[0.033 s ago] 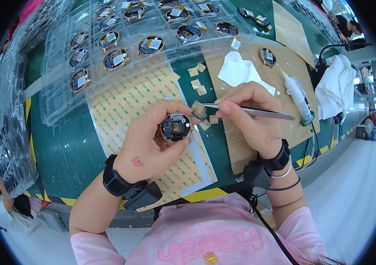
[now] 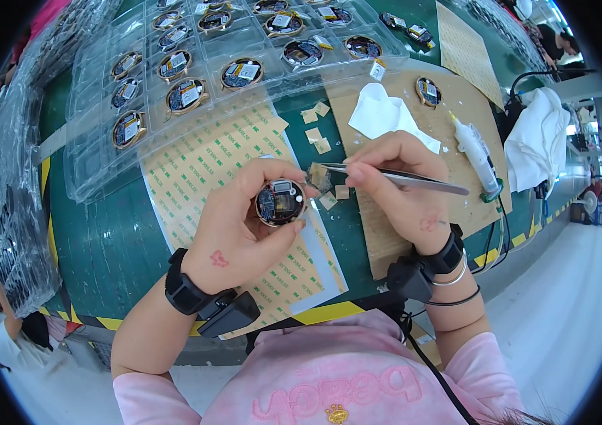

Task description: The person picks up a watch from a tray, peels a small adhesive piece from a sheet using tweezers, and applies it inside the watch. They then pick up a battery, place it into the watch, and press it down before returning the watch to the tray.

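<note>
My left hand [image 2: 238,223] is closed round the rim of an open round watch case [image 2: 279,203], its circuit board and dark inside facing up. In my right hand [image 2: 403,188] a pair of metal tweezers [image 2: 425,183] is pinched, pointing left. The tweezer tips meet a small tan adhesive piece [image 2: 320,174] just right of the watch case; whether they grip it I cannot tell. Close by lie more small tan squares [image 2: 342,192] on the green table. Under my left hand spreads a tan adhesive sheet with green print [image 2: 209,170].
A clear compartment tray [image 2: 88,166] with several open watch cases fills the far left. On the right, a cardboard sheet [image 2: 380,237] bears a white tissue [image 2: 383,117], a glue syringe [image 2: 476,152] and another watch case [image 2: 428,92]. A white cloth [image 2: 540,138] lies beyond.
The tweezers have shifted very slightly left with my right hand. My left hand and the watch case have moved a touch left too.
</note>
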A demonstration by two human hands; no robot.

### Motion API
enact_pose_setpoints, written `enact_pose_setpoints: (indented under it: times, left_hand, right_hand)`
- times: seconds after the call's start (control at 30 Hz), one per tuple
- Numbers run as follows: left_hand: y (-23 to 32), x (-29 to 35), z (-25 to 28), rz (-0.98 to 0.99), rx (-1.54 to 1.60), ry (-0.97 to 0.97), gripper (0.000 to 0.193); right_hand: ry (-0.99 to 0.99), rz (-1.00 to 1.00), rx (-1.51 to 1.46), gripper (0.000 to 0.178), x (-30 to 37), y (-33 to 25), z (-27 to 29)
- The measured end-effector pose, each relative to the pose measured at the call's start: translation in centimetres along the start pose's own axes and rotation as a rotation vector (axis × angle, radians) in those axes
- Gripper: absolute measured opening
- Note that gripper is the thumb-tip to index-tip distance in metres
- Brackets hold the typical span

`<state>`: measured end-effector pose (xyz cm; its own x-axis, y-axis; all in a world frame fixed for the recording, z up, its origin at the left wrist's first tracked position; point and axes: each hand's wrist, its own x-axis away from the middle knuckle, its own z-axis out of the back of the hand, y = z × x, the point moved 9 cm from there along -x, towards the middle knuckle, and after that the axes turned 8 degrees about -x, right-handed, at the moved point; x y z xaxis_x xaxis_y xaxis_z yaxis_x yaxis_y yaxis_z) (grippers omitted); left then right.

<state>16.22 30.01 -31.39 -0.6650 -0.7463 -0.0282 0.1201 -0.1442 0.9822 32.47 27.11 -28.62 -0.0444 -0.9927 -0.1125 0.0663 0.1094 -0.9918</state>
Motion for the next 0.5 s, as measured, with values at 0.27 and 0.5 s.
enact_pose_setpoints:
  times: [0.27,0.5]
  left_hand:
    - [0.6,0.0,0.5,-0.017,0.079,-0.018,0.05]
    - [1.6,0.1,0.7,0.05,0.218,0.04,0.054]
  right_hand:
    - [0.078,0.019,0.228,0.011,-0.2,-1.3,0.0]
    - [-0.017,0.375,0.25,0.011,0.2,-4.8,-0.2]
